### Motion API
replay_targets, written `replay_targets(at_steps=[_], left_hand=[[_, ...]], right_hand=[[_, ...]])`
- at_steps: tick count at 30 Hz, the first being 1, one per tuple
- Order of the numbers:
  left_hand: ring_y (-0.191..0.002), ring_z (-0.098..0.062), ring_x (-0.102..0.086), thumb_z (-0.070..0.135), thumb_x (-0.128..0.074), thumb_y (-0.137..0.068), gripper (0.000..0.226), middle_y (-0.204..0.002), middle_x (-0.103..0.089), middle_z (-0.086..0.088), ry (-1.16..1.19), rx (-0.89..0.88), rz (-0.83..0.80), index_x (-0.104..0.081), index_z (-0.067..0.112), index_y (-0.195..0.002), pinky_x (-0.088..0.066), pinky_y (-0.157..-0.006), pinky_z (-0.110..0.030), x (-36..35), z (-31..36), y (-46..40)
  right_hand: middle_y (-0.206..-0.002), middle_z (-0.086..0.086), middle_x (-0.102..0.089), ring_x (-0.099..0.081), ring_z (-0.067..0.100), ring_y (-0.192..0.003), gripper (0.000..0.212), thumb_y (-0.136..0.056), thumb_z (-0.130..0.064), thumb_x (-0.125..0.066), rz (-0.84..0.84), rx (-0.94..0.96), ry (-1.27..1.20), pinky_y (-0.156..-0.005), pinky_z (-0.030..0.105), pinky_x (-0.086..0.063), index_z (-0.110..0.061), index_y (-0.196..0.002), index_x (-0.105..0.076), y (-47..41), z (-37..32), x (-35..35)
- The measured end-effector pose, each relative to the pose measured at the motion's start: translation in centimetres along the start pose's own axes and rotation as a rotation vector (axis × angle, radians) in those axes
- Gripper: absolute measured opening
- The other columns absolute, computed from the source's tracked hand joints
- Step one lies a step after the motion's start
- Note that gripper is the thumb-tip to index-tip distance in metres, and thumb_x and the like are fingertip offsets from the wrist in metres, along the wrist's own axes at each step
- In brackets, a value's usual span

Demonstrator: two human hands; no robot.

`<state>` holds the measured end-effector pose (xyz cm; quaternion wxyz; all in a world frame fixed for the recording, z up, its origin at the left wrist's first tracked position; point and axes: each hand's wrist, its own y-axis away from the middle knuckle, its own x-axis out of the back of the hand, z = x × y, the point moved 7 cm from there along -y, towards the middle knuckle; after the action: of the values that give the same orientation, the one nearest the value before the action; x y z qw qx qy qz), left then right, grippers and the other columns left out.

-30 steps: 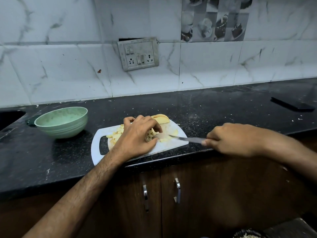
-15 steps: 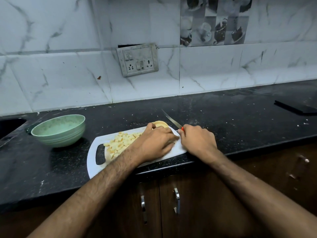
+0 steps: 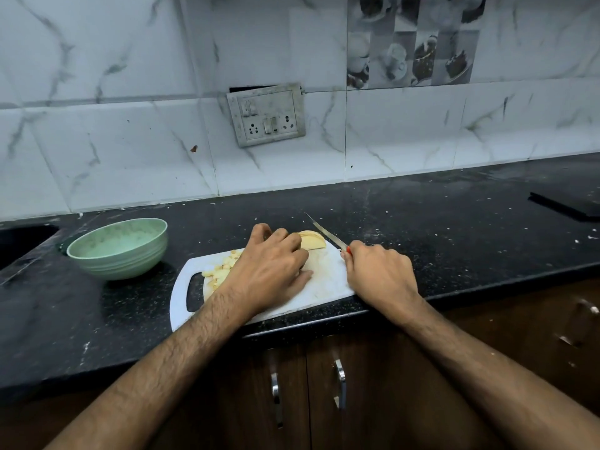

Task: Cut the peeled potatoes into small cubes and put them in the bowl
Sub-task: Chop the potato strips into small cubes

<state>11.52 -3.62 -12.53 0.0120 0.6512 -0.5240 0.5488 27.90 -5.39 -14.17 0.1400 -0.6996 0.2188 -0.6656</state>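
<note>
A white cutting board point(image 3: 328, 282) lies at the front edge of the black counter. Small potato cubes point(image 3: 220, 269) are heaped on its left half. A stack of potato slices point(image 3: 313, 241) sits at its far edge. My left hand point(image 3: 272, 264) lies arched over the cubes, its fingertips touching the sliced stack and its thumb flat on the board. Past the board's right edge, my right hand point(image 3: 380, 274) grips a red-handled knife point(image 3: 324, 232), whose blade points away and left, just right of the slices. A pale green bowl point(image 3: 130, 266) stands left of the board and looks empty.
A sink recess point(image 3: 19, 241) opens at the far left. A flat dark object point(image 3: 565, 206) lies on the counter at the far right. A switch and socket plate point(image 3: 266, 115) is on the tiled wall. Below the counter edge are cabinet doors with metal handles point(image 3: 340, 381).
My right hand swung the knife from lying flat across the board to its right edge, blade pointing away. My left hand slid left over the cubes, covering more of them.
</note>
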Motion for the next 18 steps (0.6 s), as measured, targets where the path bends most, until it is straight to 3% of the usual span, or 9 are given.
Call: replay_targets(at_steps=[4,8,11,18], left_hand=[[-0.091,-0.015,-0.057,0.049,-0.035,-0.101,0.036,-0.093,-0.058,0.011,0.180,0.165,-0.062,-0.063,0.027,-0.094,-0.033,-0.092,-0.042,0.1,-1.6,-2.1],[-0.106,-0.016,-0.058,0.034,-0.047,-0.102,0.027,-0.108,-0.057,0.008,0.179,0.165,-0.231,-0.063,0.027,-0.122,-0.033,-0.094,-0.042,-2.1,-3.2,-4.7],[-0.107,-0.016,-0.060,0.026,-0.053,-0.098,0.025,-0.112,-0.060,0.006,0.136,0.131,-0.305,-0.066,0.024,-0.120,-0.034,-0.092,-0.041,-3.2,-3.1,-5.7],[-0.095,-0.020,-0.065,0.014,-0.057,-0.091,0.015,-0.096,-0.071,0.005,0.061,0.128,-0.225,-0.071,0.020,-0.095,-0.028,-0.077,-0.031,-3.2,-2.8,-6.0]], right_hand=[[-0.096,0.005,-0.070,-0.067,0.031,-0.087,0.034,-0.105,-0.042,-0.031,0.018,0.000,-0.003,-0.063,0.036,-0.035,-0.022,-0.110,-0.056,0.0,0.0,0.0],[-0.096,0.004,-0.070,-0.067,0.031,-0.086,0.034,-0.105,-0.042,-0.031,0.030,-0.008,-0.013,-0.062,0.036,-0.035,-0.021,-0.111,-0.057,0.1,0.1,0.1],[-0.094,0.004,-0.070,-0.067,0.030,-0.085,0.034,-0.104,-0.042,-0.031,0.042,-0.006,-0.018,-0.061,0.035,-0.035,-0.021,-0.109,-0.057,0.1,0.1,0.2],[-0.095,0.003,-0.071,-0.068,0.031,-0.086,0.034,-0.104,-0.043,-0.031,0.049,-0.003,-0.021,-0.062,0.035,-0.035,-0.021,-0.109,-0.057,0.1,0.2,0.1]])
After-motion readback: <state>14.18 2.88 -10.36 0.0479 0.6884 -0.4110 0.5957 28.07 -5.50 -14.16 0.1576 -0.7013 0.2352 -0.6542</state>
